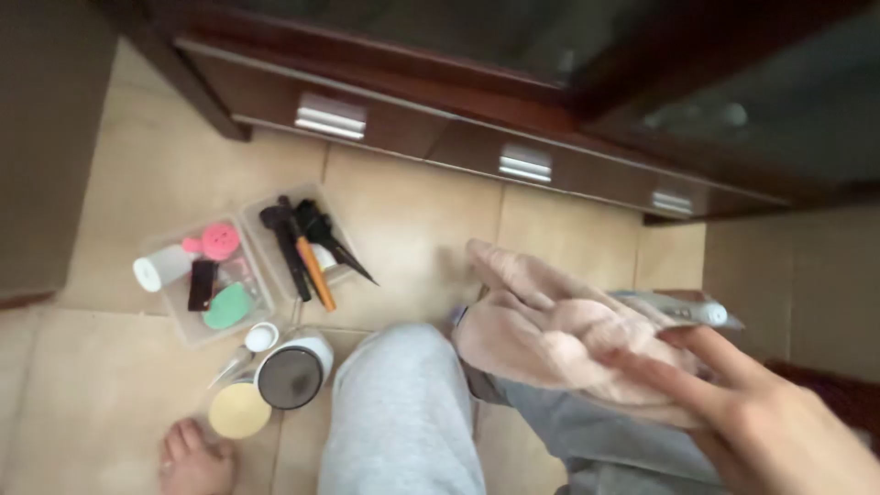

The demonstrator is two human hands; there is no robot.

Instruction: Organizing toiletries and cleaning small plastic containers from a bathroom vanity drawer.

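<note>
We see pink fluffy cloth point(550, 335) draped over lap, above grey-trousered knee point(403, 412). Right hand point(761, 417) rests on cloth, fingers extended, pressed flat, pinching nothing. White tube point(683, 310) just behind cloth; we cannot tell what holds it. Left hand not visible. On tiled floor: clear tray point(206, 275) with pink and green items; second tray point(307, 243) with dark brushes; round mirror point(291, 374) beside bare foot point(192, 458).
</note>
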